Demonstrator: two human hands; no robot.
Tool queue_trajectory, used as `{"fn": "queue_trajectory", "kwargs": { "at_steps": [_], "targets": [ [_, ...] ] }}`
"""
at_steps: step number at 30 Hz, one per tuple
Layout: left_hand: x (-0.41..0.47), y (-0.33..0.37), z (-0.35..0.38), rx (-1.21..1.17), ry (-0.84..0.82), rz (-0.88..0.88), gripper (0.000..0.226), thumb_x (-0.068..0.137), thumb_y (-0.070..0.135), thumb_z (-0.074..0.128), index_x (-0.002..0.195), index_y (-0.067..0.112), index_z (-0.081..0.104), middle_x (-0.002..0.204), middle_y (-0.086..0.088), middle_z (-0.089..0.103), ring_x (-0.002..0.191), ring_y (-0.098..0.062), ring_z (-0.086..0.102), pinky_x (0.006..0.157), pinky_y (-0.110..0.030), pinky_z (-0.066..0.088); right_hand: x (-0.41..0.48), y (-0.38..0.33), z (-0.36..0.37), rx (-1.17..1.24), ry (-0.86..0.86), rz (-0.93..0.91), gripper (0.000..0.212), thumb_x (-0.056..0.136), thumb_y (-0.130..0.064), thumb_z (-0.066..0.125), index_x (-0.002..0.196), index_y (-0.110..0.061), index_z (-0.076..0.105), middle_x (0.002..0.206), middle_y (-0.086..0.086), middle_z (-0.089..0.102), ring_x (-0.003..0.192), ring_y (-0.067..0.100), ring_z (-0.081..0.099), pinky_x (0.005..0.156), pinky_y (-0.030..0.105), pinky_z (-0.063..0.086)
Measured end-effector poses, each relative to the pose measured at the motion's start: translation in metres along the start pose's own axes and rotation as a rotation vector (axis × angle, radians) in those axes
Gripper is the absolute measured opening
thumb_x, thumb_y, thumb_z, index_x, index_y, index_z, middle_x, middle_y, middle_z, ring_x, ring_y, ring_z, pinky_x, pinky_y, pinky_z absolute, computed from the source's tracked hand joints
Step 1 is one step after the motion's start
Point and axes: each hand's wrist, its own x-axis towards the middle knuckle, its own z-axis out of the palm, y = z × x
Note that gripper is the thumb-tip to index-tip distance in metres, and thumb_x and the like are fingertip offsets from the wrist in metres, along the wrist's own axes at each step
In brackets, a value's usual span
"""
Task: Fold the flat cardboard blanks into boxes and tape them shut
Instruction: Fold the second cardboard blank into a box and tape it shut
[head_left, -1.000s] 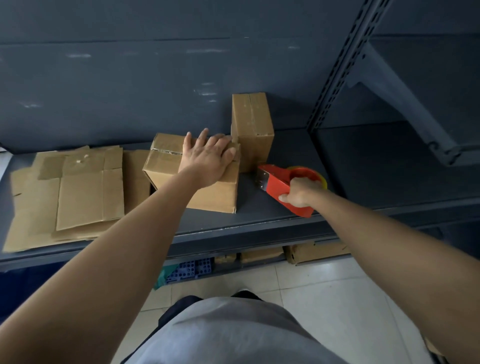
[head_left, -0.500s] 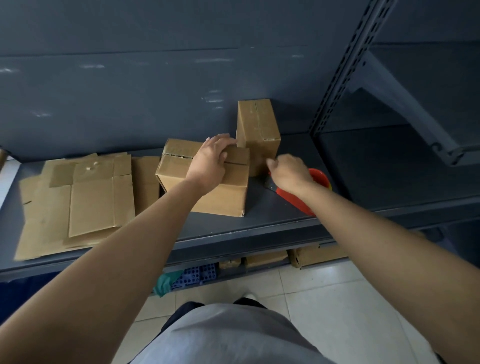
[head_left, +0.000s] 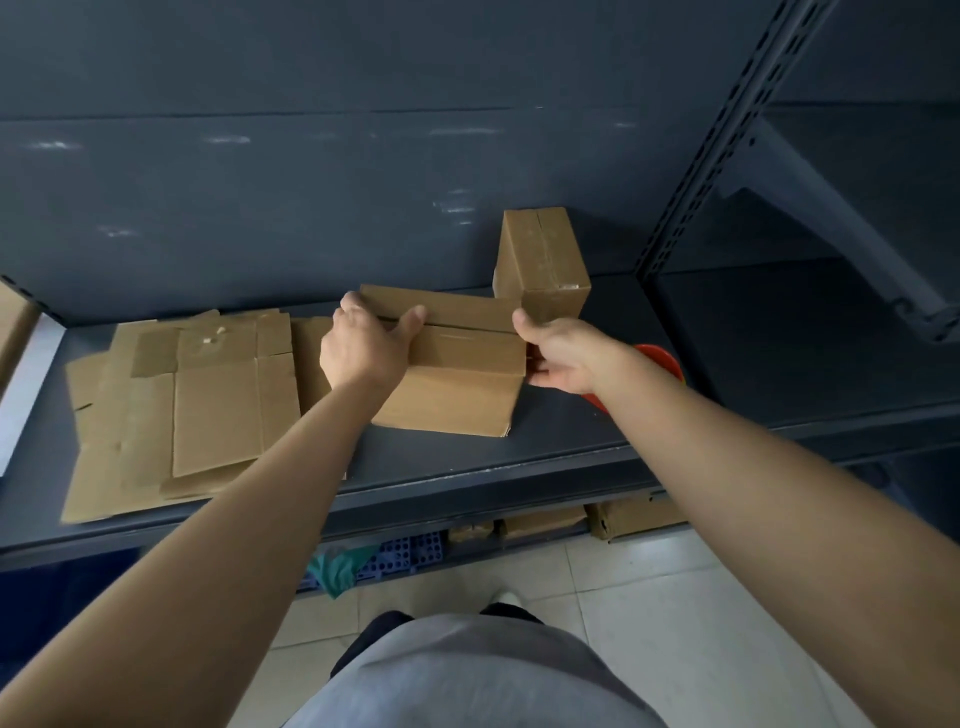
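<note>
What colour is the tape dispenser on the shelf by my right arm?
Red tape dispenser, partly hidden behind the right forearm; best seen in the head view.

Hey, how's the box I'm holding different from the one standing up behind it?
The held box lies low and wide on the shelf; the back box stands tall on its end. The left hand and right hand grip the held box's ends; the back box is untouched. Glossy tape shows along the back box's seam; on the held box I cannot tell. Both are folded brown cardboard.
</note>
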Motion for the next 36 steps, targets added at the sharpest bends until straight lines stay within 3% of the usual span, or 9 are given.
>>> {"fn": "queue_trajectory", "kwargs": {
  "at_steps": [9,12,14,17,22,24,28,31,36],
  "targets": [
    [0.007,-0.010,-0.002,-0.147,-0.003,-0.026,0.070,0.082,0.061,0.058,0.122,0.005,0.048,0.114,-0.009,0.062,0.108,-0.028,0.057,0.076,-0.027,0.034,-0.003,0.012,0.002,0.216,0.020,0.148,0.048,0.093,-0.034,0.054,0.132,-0.007,0.046,0.129,0.013,0.057,0.118,0.027,0.056,0.087,0.038,0.051],
    [0.008,-0.012,-0.003,-0.176,-0.015,-0.018,0.070,0.082,0.061,0.058,0.123,0.005,0.048,0.115,-0.008,0.062,0.108,-0.028,0.057,0.078,-0.028,0.035,-0.001,0.020,0.008,0.207,0.042,0.166,0.044,0.094,-0.034,0.056,0.131,-0.010,0.049,0.128,0.012,0.058,0.117,0.027,0.056,0.072,0.037,0.055],
    [0.009,-0.014,-0.005,-0.178,-0.039,-0.006,0.072,0.083,0.061,0.057,0.127,0.006,0.046,0.119,-0.009,0.061,0.111,-0.029,0.056,0.080,-0.029,0.036,-0.001,0.021,0.008,0.133,0.066,0.165,0.043,0.096,-0.028,0.054,0.135,-0.013,0.046,0.136,0.010,0.052,0.124,0.028,0.051,0.068,0.037,0.056],
    [0.015,-0.015,-0.010,-0.221,-0.145,0.028,0.079,0.082,0.061,0.059,0.139,0.010,0.038,0.129,-0.006,0.056,0.117,-0.026,0.053,0.084,-0.028,0.038,-0.003,0.012,0.008,-0.058,0.209,0.021,0.035,0.100,-0.010,0.043,0.134,-0.012,0.048,0.140,0.008,0.047,0.124,0.029,0.049,0.091,0.040,0.052],
    [0.013,-0.005,-0.012,-0.043,0.001,0.022,0.093,0.079,0.064,0.059,0.149,0.020,0.018,0.150,-0.004,0.030,0.136,-0.029,0.029,0.106,-0.047,0.023,-0.017,-0.010,0.019,-0.149,0.272,-0.237,0.027,0.095,-0.038,0.053,0.106,-0.017,0.066,0.114,0.002,0.065,0.104,0.020,0.061,0.096,0.040,0.050],
    [0.002,0.000,-0.012,-0.123,0.076,-0.156,0.097,0.076,0.054,0.069,0.147,0.015,0.015,0.148,-0.008,0.023,0.135,-0.030,0.023,0.104,-0.048,0.026,-0.023,-0.011,0.020,-0.408,0.237,-0.275,0.036,0.093,-0.039,0.056,0.112,-0.011,0.065,0.113,0.000,0.064,0.102,0.016,0.059,0.091,0.030,0.047],
    [-0.017,0.002,-0.005,-0.446,-0.094,-0.428,0.089,0.082,0.036,0.070,0.145,0.007,0.014,0.143,-0.013,0.023,0.123,-0.031,0.037,0.089,-0.040,0.040,-0.028,-0.011,0.023,-0.599,0.270,-0.326,0.045,0.094,-0.036,0.056,0.116,0.003,0.063,0.117,0.017,0.065,0.108,0.027,0.060,0.093,0.038,0.047],
    [-0.014,0.003,0.002,-0.590,-0.145,-0.307,0.074,0.087,0.028,0.067,0.143,0.006,0.024,0.142,-0.010,0.030,0.106,-0.025,0.047,0.082,-0.031,0.038,-0.025,-0.018,0.026,-0.683,0.274,-0.326,0.045,0.093,-0.035,0.056,0.114,0.004,0.064,0.112,0.017,0.067,0.101,0.028,0.063,0.090,0.038,0.049],
    [-0.007,0.011,0.004,-0.696,-0.153,-0.174,0.067,0.091,0.020,0.063,0.146,0.011,0.026,0.139,-0.005,0.042,0.110,-0.014,0.047,0.083,-0.022,0.037,-0.021,-0.028,0.023,-0.712,0.353,-0.447,0.026,0.094,-0.026,0.057,0.102,-0.005,0.070,0.101,0.006,0.069,0.087,0.016,0.059,0.068,0.025,0.045]
  ]
}}
